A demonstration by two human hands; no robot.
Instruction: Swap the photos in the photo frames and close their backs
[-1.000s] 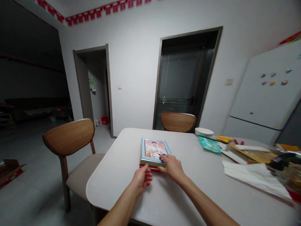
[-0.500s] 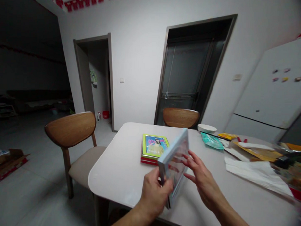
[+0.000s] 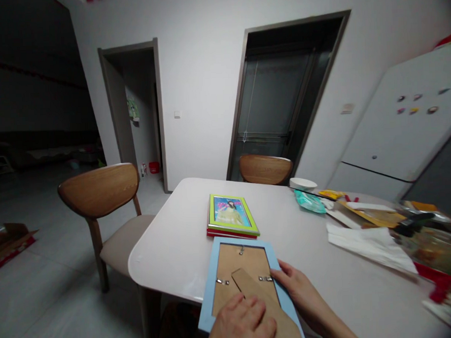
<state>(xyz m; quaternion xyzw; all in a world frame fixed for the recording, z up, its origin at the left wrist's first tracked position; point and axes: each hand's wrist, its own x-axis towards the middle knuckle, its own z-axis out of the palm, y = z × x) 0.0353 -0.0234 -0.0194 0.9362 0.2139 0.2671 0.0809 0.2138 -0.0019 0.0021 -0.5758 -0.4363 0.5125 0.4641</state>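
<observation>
A light blue picture frame (image 3: 229,267) lies face down at the table's near edge, its brown cardboard back and stand showing. My left hand (image 3: 242,322) rests on the back panel at the bottom, fingers curled flat against it. My right hand (image 3: 297,290) grips the frame's right edge with its fingers over the rim. Just beyond lies a stack of frames (image 3: 230,218): a green one with a picture on top, a red one beneath.
The white table (image 3: 176,249) carries clutter at the right: a teal packet (image 3: 308,201), white bowl (image 3: 303,184), white paper (image 3: 368,240), other items. Wooden chairs stand at the left (image 3: 100,193) and far side (image 3: 265,168). A fridge (image 3: 397,128) is at the right.
The blue frame was lifted off the stack, turned over and laid face down near the table edge. The green frame is now uppermost on the stack. Both hands came toward me with it.
</observation>
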